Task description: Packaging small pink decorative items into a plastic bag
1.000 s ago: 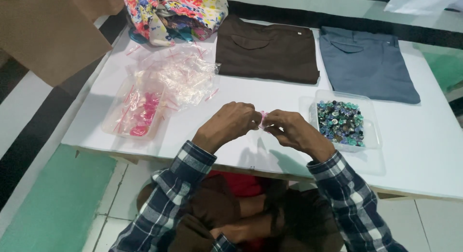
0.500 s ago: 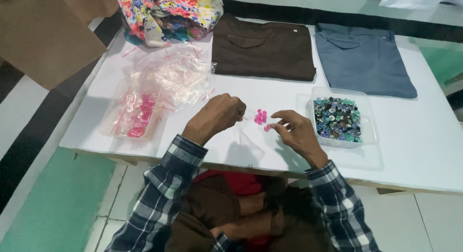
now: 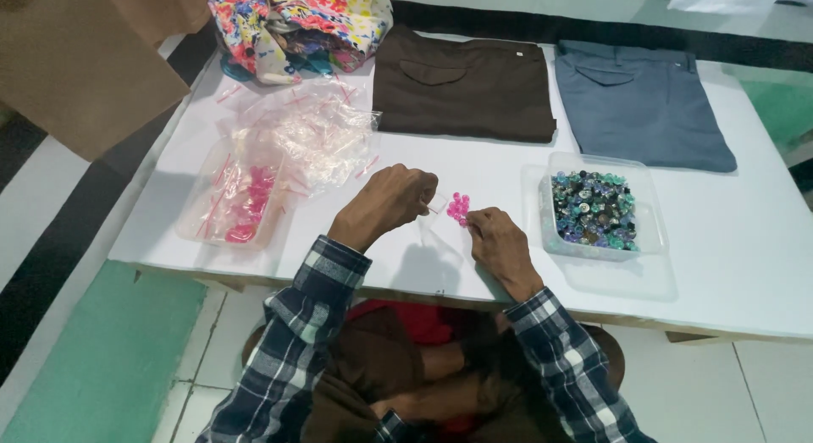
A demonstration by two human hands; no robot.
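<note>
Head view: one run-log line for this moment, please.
left hand: pinching small clear bag | right hand: at pink buttons on white table | clear tub of dark buttons: right of hands

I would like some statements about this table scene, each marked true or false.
1. The pink buttons lie between the left hand and the right hand. True.
2. The clear box holds pink buttons. False: it holds dark, mixed-colour ones.
3. The brown trousers lie left of the grey trousers. True.
4. The plastic bags lie on the grey trousers. False: they lie on the white table.
</note>
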